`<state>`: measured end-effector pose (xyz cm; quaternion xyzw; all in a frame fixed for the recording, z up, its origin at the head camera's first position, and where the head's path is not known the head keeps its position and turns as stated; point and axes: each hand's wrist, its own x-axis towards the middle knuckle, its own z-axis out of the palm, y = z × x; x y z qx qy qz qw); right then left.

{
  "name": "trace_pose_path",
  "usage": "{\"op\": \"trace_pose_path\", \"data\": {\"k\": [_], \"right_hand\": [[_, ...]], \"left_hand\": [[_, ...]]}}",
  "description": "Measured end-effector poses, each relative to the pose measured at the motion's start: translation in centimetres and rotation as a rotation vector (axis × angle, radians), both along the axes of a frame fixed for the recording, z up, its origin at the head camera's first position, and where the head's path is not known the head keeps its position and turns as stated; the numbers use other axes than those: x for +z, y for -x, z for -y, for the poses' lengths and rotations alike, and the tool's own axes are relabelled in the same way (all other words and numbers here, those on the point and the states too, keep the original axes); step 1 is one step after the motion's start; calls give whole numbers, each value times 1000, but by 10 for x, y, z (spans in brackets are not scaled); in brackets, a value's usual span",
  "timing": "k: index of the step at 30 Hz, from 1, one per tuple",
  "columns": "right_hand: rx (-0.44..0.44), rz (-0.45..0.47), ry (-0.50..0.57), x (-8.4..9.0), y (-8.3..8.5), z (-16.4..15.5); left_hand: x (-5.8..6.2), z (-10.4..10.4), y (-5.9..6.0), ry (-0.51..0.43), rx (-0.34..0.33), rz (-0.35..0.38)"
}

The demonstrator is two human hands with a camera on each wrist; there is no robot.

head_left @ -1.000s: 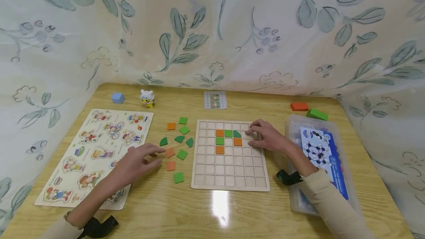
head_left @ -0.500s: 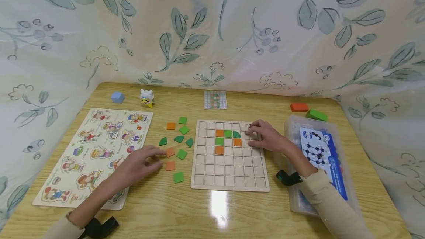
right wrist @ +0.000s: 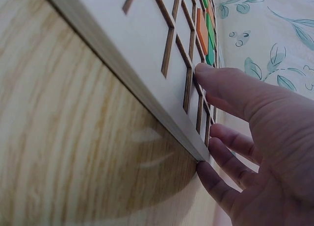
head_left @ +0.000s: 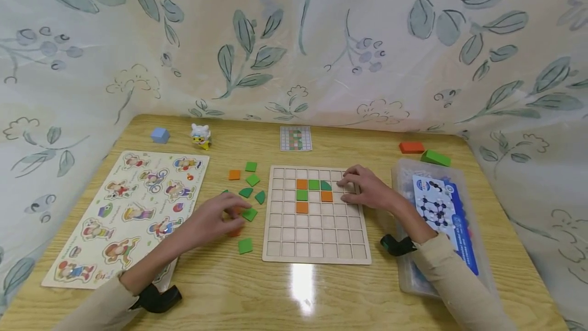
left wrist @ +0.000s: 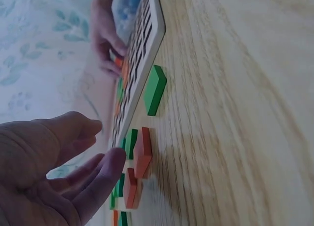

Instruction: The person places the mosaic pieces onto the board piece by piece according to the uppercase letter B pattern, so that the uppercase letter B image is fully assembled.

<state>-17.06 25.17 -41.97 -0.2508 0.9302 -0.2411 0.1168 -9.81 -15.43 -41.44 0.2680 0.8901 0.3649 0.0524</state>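
Note:
A wooden grid board [head_left: 317, 239] lies mid-table with orange and green tiles [head_left: 301, 195] set in its upper squares. My right hand [head_left: 346, 186] rests on the board's upper right, fingers [right wrist: 230, 140] lying loosely on the grid [right wrist: 147, 54] and holding nothing. My left hand [head_left: 231, 211] hovers over loose tiles left of the board, fingers extended above two orange tiles [left wrist: 142, 152], not gripping. A green tile [head_left: 245, 245] lies nearer, beside the board's edge [left wrist: 147, 44]. More green tiles [head_left: 252, 180] and an orange one [head_left: 235, 174] lie beyond.
A picture puzzle board [head_left: 133, 188] fills the left side. A blue cube [head_left: 160, 135], a small toy figure [head_left: 201, 136] and a pattern card [head_left: 296, 138] sit at the back. Orange [head_left: 411, 147] and green [head_left: 435, 157] blocks and a clear box [head_left: 404, 269] stand right. Curtains enclose the table.
My left hand has slid right, off the puzzle board's edge, and now covers the orange tiles. The right hand has stayed on the grid board.

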Motion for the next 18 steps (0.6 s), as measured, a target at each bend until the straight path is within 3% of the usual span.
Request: {"op": "trace_pose_path", "data": {"k": [7, 13, 18], "right_hand": [[9, 4, 4, -3, 0, 0], [8, -1, -1, -2, 1, 0], [5, 0, -3, -2, 1, -1]], "left_hand": [[-7, -4, 10, 5, 14, 114], [-14, -5, 14, -2, 23, 107], [-16, -6, 15, 34, 15, 44]]}}
